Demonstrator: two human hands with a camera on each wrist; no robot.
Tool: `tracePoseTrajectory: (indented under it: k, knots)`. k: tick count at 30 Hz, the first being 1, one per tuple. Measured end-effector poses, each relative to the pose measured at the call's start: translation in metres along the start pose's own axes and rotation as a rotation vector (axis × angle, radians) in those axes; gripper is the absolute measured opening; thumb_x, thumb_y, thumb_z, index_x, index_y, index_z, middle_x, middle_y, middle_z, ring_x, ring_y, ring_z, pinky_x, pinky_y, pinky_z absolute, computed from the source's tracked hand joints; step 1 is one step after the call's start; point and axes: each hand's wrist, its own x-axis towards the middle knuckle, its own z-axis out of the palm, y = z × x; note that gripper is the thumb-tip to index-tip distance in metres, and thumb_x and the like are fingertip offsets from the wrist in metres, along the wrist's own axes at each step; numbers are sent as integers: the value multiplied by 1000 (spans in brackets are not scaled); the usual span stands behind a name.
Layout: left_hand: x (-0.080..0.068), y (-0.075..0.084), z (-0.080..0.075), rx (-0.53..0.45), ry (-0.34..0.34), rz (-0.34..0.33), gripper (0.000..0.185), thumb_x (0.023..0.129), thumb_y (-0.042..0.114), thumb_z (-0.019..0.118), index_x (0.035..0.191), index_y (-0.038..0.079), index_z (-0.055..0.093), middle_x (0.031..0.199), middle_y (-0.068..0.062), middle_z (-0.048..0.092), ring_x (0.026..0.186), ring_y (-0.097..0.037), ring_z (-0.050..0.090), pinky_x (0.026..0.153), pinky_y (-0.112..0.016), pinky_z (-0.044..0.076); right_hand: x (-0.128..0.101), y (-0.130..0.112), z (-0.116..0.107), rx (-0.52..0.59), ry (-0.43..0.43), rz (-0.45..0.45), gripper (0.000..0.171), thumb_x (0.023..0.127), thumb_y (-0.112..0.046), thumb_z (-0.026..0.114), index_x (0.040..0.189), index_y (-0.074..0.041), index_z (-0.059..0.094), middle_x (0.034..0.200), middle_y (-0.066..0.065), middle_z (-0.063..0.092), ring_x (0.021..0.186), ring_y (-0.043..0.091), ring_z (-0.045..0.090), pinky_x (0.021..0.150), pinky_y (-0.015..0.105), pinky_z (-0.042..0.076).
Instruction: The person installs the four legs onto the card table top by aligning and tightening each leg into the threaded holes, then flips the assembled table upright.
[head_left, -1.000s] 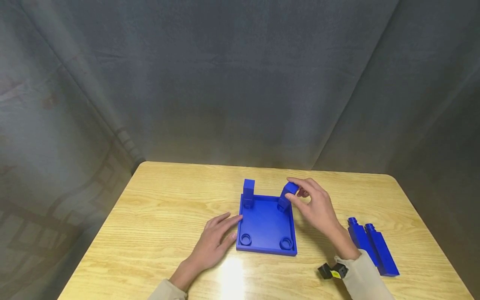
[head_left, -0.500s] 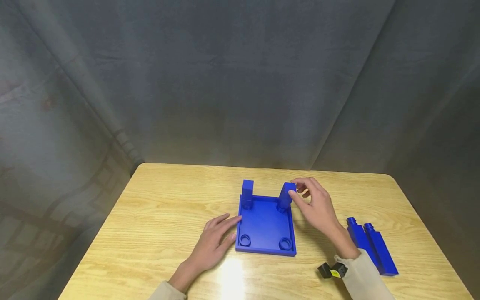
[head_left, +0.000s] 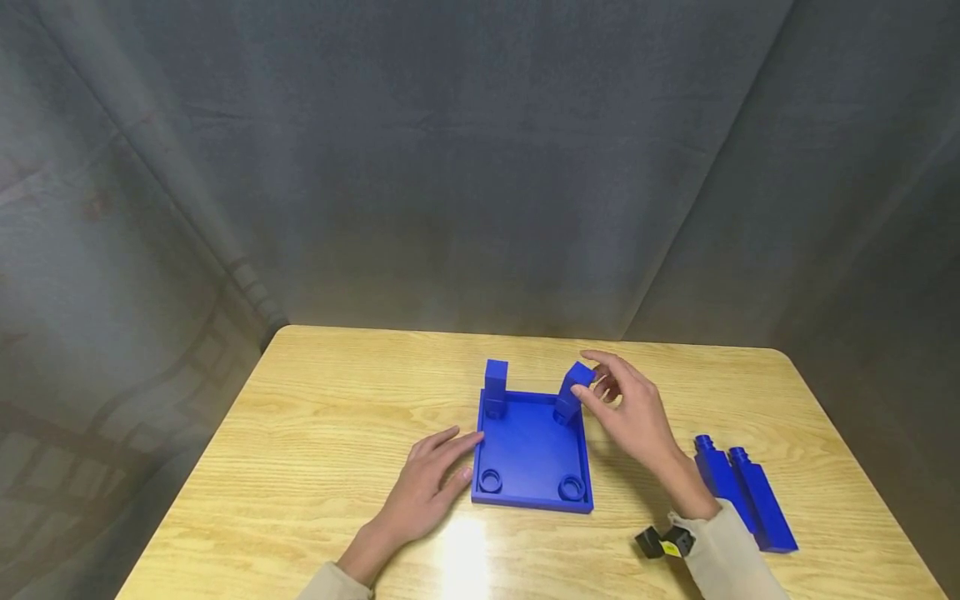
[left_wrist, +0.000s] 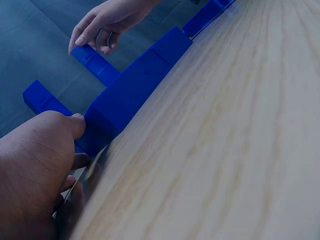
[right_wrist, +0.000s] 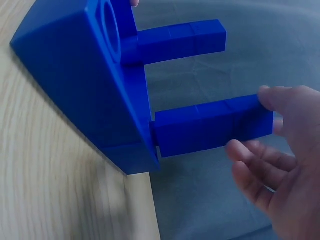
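The blue square base lies flat near the middle of the wooden table, with a low rim around it. Two blue posts stand in its far sockets: the left post is upright, and the right post leans a little to the right at its top. The two near sockets are open.

The right hand pinches the top of the right post between thumb and forefinger; the other fingers are loosely bent behind it. The left hand lies flat on the table at the near left side of the base, fingers straight, and its fingertips touch the left rim.

Two more blue posts lie side by side on the table, well apart from the base on the right and near the right table edge. A small black device sits at the right wrist, beside a beige sleeve.

There is open table to the left of the base and also on its far side, up to the grey curtain. The near table edge is just below the arms.
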Motion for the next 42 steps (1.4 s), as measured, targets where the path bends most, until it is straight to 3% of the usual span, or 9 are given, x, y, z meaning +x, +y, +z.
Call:
tracePoseTrajectory:
  k: [5, 12, 25, 31, 36, 42]
  knots:
    - [0, 0, 0, -2, -4, -5, 52, 112, 31, 63, 164, 27, 57, 161, 0, 63, 153, -40, 50, 121, -75, 39, -1, 3, -3, -8, -41, -54, 40, 99, -9, 84, 138, -13, 77, 101, 1, 72, 79, 11, 63, 67, 27, 57]
    - [-1, -1, 1, 0, 0, -6, 53, 112, 31, 64, 164, 27, 57, 161, 1, 63, 153, -39, 51, 120, -74, 39, 0, 4, -8, -7, -44, -64, 34, 100, -4, 78, 133, -10, 78, 97, 0, 72, 79, 9, 62, 67, 26, 56]
    - [0, 0, 0, -1, -7, -9, 52, 113, 32, 62, 164, 27, 57, 162, 1, 62, 154, -39, 50, 120, -75, 39, 1, 0, -7, -31, -54, 74, 32, 94, -15, 90, 115, -6, 68, 96, 4, 73, 85, 19, 69, 71, 25, 58]
    - [0, 0, 1, -9, -8, -16, 52, 113, 32, 62, 164, 27, 57, 162, 0, 62, 154, -40, 49, 121, -75, 39, 1, 1, -6, -25, -90, 64, 38, 97, -15, 88, 129, -6, 67, 100, 5, 73, 86, 18, 69, 73, 28, 58]
    - [1, 0, 1, -9, -2, -5, 51, 113, 31, 62, 164, 25, 57, 162, -2, 62, 153, -41, 50, 120, -75, 39, 1, 4, -6, -45, -114, -36, 50, 102, -12, 81, 149, -12, 67, 109, 5, 75, 90, 18, 70, 76, 36, 60]
    - [1, 0, 0, -10, 0, -10, 51, 113, 31, 62, 163, 26, 58, 162, -2, 62, 153, -41, 50, 120, -76, 39, 1, 7, -6, -57, -112, -89, 43, 101, -5, 76, 143, -11, 72, 113, 5, 76, 91, 19, 71, 75, 36, 62]
